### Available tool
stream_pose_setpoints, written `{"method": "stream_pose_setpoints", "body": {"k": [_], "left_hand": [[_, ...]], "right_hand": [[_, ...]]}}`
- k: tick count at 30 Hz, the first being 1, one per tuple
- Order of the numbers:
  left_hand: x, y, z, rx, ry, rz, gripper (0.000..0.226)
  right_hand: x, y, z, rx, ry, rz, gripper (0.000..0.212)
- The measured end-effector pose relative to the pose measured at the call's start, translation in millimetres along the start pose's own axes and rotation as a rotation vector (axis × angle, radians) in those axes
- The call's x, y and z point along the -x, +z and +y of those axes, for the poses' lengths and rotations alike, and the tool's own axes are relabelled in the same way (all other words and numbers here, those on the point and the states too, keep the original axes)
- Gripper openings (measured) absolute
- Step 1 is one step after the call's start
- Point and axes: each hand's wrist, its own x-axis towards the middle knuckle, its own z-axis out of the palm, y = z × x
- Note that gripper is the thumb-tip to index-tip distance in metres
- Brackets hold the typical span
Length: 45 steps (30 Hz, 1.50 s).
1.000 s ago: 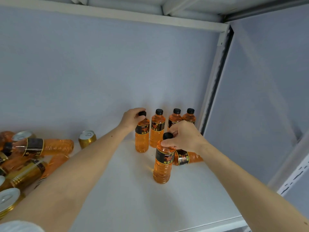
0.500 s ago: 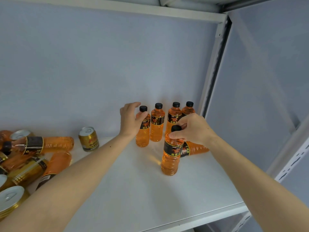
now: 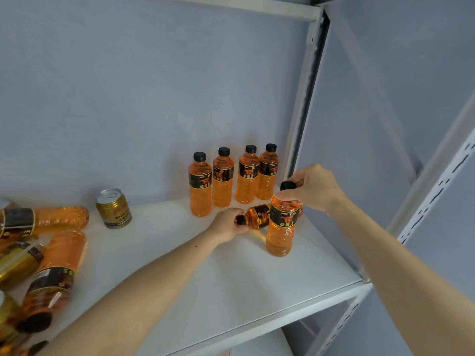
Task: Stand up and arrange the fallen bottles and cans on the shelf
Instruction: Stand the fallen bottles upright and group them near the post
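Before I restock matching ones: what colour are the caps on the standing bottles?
Black caps on the standing bottles, clearest in the head view.

The white shelf (image 3: 231, 286) carries four upright orange bottles (image 3: 222, 179) in a row at its back right. An upright bottle (image 3: 281, 227) stands nearer the front, with a fallen bottle (image 3: 257, 215) just behind it. A gold can (image 3: 114, 208) stands left of the row, and toppled bottles and cans (image 3: 33, 253) pile at the left edge.
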Motion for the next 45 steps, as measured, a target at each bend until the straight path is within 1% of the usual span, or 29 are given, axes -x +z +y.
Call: {"method": "stream_pose_setpoints", "body": {"k": [3,7,11,14,17,20,24,27,32,36,40,45], "left_hand": [[-3.3,5.8,0.5,-0.029,0.007,0.078,0.028],[-3.0,-0.7,2.2,0.046,0.036,0.116,0.021],[-7.0,-27.3,14.4,0.024,0.107,0.184,0.024],[-12.7,-55.7,30.5,-0.036,0.166,0.226,0.031],[-21.2,-79.8,50.5,-0.120,0.231,0.207,0.034],[-34.4,-92.9,72.3,-0.202,0.261,0.177,0.037],[-53.3,-92.7,93.7,-0.259,0.273,0.166,0.036],[-62.1,-88.9,99.3,-0.259,0.271,0.163,0.036],[-71.3,-85.7,98.2,-0.243,0.259,0.203,0.035],[-73.2,-85.5,96.4,-0.188,0.240,0.231,0.035],[-69.4,-77.4,92.1,-0.189,0.241,0.272,0.037],[-70.0,-69.0,95.2,-0.184,0.219,0.333,0.039]], "right_hand": [[-4.2,-2.7,7.7,0.000,-0.006,0.002,0.027],[-11.9,-5.6,15.0,0.000,0.001,0.004,0.027],[-22.1,-10.0,20.6,0.020,0.017,0.005,0.028],[-31.6,-13.8,23.2,0.032,0.030,0.013,0.031],[-43.7,-17.2,25.0,0.018,0.044,0.025,0.031],[-56.9,-16.0,24.8,0.033,0.052,0.042,0.032],[-76.4,-11.4,25.4,0.028,0.045,0.067,0.031],[-89.8,-6.7,23.5,0.035,0.041,0.068,0.030],[-107.6,-1.3,20.8,0.016,0.034,0.029,0.028],[-115.3,5.4,22.6,0.030,0.039,0.006,0.032],[-120.1,13.2,26.1,0.035,0.034,0.011,0.036],[-125.6,17.1,25.2,0.013,0.034,0.007,0.034]]}}
